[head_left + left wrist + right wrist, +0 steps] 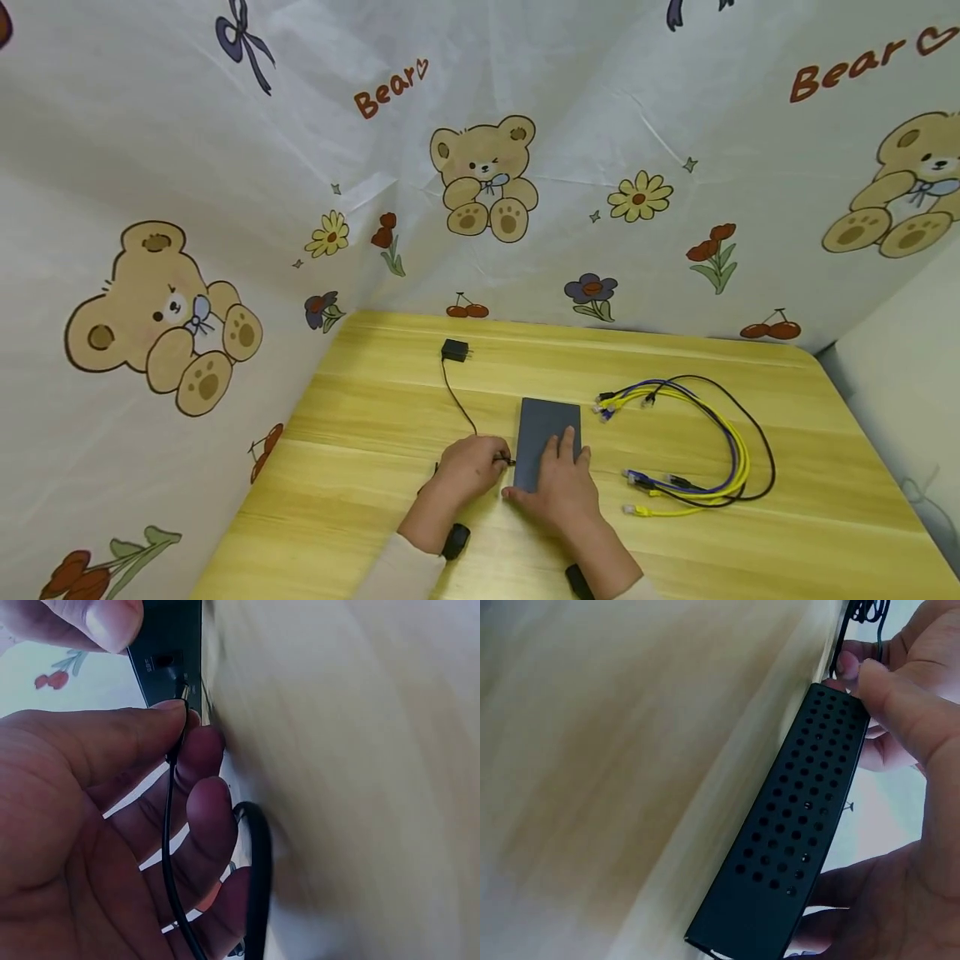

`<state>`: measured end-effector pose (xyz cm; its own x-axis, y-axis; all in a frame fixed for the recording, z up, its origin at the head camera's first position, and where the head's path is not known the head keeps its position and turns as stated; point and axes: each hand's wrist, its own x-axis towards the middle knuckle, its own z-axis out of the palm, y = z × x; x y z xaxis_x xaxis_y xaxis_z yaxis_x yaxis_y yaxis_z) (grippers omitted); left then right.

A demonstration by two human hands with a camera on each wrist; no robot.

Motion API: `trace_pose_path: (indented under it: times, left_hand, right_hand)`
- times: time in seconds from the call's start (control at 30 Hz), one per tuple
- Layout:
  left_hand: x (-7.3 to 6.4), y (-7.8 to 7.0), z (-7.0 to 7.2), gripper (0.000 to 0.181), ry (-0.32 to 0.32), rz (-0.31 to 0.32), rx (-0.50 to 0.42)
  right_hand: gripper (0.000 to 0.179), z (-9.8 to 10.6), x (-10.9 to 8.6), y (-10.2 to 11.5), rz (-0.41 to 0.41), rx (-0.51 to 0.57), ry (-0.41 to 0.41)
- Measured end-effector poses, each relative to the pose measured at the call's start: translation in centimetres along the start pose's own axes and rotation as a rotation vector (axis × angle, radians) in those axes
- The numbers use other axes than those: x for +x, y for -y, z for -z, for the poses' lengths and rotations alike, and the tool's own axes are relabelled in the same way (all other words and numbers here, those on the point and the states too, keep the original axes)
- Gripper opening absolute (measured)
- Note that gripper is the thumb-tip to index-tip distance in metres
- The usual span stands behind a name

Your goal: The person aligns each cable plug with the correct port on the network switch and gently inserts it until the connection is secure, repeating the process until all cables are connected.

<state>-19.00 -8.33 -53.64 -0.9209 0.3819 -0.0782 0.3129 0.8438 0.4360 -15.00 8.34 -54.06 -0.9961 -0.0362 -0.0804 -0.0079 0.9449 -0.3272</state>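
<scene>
Presently, the black box (pixel 534 433) lies flat on the wooden table (pixel 337 500), directly before the person, its long axis running away from them with only a slight slant. Perforated narrow side (pixel 780 810) visible in the right wrist view. The plug (pixel 183 688) points rightward, towards the box's left side, where a round socket (pixel 163 660) shows. Tip sits at or just beside the opening; whether it is seated, cannot tell.

Surroundings: thin black cable (pixel 166 840) passes across the left fingers and leads up-left to a black power adapter (pixel 454 350) on the far part of the table. Well to the right of the box, a loose arc of yellow, blue and black cables (pixel 741 450), connector ends facing left. Bear-printed cloth (pixel 300 100) hangs behind. Right thumb is close to the socket and covers part of that face.

Grip: left hand (pixel 471 467) pinches the plug between thumb and fingertips, narrow. Right hand (pixel 562 492) rests across the box's near right portion, fingers spread and fairly straight, thumb against the near left corner.
</scene>
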Motion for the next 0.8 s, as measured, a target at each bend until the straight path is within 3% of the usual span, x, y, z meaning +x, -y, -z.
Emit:
trace_pose_path:
  times: [0.3, 0.53, 0.8]
  left_hand:
    - [-0.1, 0.0, 0.0, 0.005, 0.011, -0.026, -0.007]
    - [-0.2, 0.4, 0.1, 0.009, 0.018, -0.107, -0.072]
    - [-0.2, 0.4, -0.2, 0.013, 0.056, -0.122, -0.162]
  right_hand:
    - [0.114, -0.1, 0.3, -0.2, -0.036, 0.027, -0.006]
    - [0.111, 0.0, 0.3, -1.2, -0.02, 0.11, -0.046]
    - [0.112, 0.1, 0.2, -1.7, -0.019, 0.161, -0.038]
